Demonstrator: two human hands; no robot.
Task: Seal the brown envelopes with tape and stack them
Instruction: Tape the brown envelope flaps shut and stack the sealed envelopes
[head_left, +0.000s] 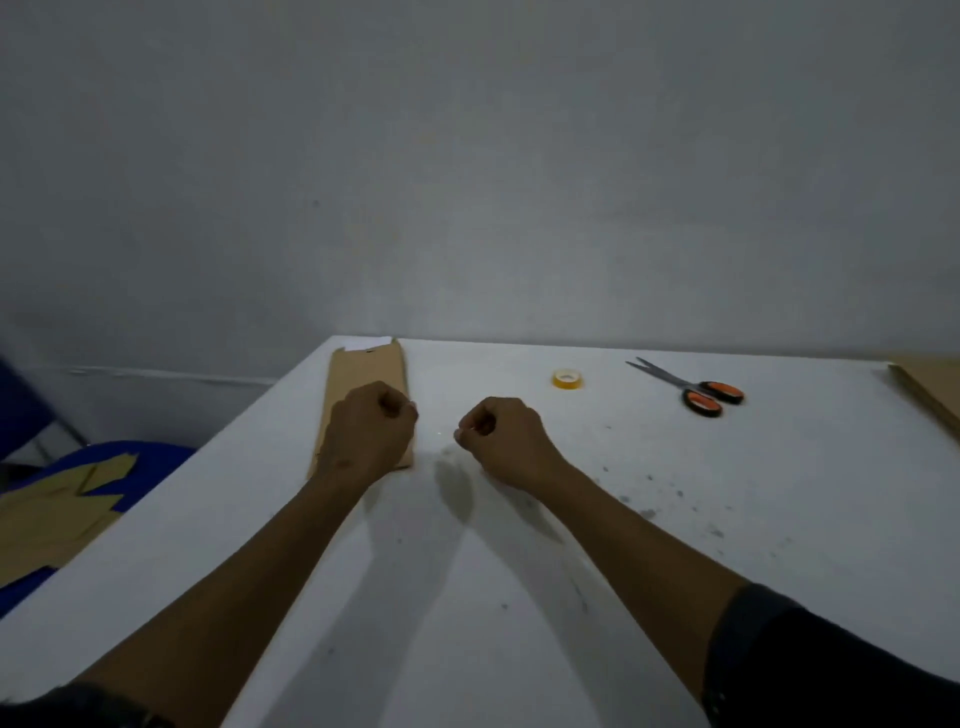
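Left hand: the left hand (370, 432) is seen curled into a fist above the near part of a long, flat brown paper envelope (365, 384); whether anything thin is pinched in it cannot be told, and whether it touches the paper is unclear.
Right hand: the right hand (503, 439) is held just right of the envelope, over the white desk (519, 571), with fingers curled and thumb and forefinger brought together; a pale glint is seen at the fingertips, too small to be identified.
Envelope: it is laid lengthwise at the desk's far left corner, its notched far end reaching the far edge; its near end is partly covered by the left hand.
Tape: a small yellow roll of tape (567, 379) is lying flat on the desk, beyond and to the right of the right hand, apart from it.
Scissors: a pair of scissors with orange-and-black handles (688, 387) is laid further right, blades open and pointed left.
Right edge: a flat brown sheet (930, 392) is cut off by the frame, so its nature cannot be settled.
Lower left: more brown paper pieces (57, 506) are seen on a blue surface (140, 457) below desk level, blurred and partly cut off.
Sleeves: dark sleeves are cropped at the bottom corners.
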